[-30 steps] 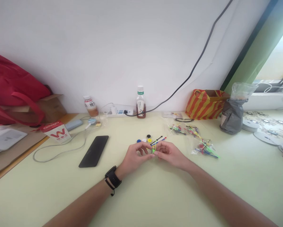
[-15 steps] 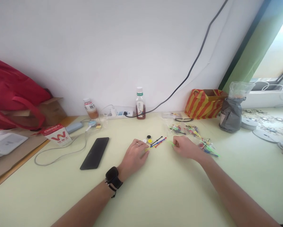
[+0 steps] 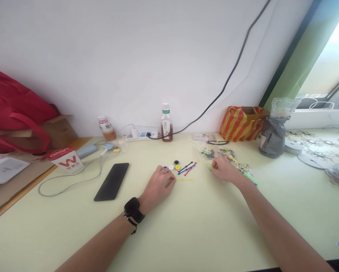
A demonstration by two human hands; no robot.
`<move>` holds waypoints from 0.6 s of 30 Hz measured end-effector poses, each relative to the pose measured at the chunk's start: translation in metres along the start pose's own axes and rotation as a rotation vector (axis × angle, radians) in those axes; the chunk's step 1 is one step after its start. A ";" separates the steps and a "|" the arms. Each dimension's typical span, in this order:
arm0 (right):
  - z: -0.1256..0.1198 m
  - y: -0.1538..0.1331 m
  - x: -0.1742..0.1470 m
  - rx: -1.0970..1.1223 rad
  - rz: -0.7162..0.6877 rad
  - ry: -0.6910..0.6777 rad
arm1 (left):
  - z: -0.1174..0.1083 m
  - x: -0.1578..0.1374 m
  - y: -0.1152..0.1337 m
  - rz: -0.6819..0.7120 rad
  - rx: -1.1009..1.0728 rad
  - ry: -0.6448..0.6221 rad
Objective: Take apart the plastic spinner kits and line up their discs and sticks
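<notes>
My left hand, with a ring and a wrist watch, rests on the table with its fingertips pinched at the near end of a thin yellow plastic arrow. Just beyond it lie a black arrow, a blue arrow and a red arrow. Small round discs sit beside them: a black disc, a yellow disc, a white disc and a partly covered blue one. Further right, my right hand is closed around a light green plastic piece, mostly hidden by the fingers.
Bags of colourful plastic pieces lie behind and beside my right hand. A black phone is on the left. Along the wall stand a bottle, a power strip, a striped bag and a grey bag.
The yellow arrow now lies plainly in view at my left fingertips. My right hand has shifted slightly right, away from the arrows. The view has moved a little.
</notes>
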State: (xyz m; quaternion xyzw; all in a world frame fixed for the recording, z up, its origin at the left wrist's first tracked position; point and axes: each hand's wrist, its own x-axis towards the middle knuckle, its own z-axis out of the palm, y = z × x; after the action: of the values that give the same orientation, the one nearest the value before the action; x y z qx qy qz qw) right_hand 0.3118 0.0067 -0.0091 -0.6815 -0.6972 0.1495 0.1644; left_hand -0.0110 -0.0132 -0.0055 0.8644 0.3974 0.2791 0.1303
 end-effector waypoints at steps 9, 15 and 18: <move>0.005 0.002 0.003 -0.026 0.019 0.010 | -0.001 0.000 0.000 0.050 0.038 -0.073; 0.006 -0.003 -0.005 -0.044 0.036 0.061 | -0.003 0.000 0.003 0.013 -0.005 -0.094; 0.004 -0.013 -0.009 -0.084 0.056 0.163 | -0.003 0.000 0.004 0.049 -0.001 -0.135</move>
State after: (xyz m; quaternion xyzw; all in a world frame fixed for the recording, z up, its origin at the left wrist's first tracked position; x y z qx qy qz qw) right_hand 0.2982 -0.0027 -0.0075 -0.7169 -0.6679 0.0688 0.1875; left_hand -0.0103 -0.0157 -0.0008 0.8907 0.3662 0.2235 0.1503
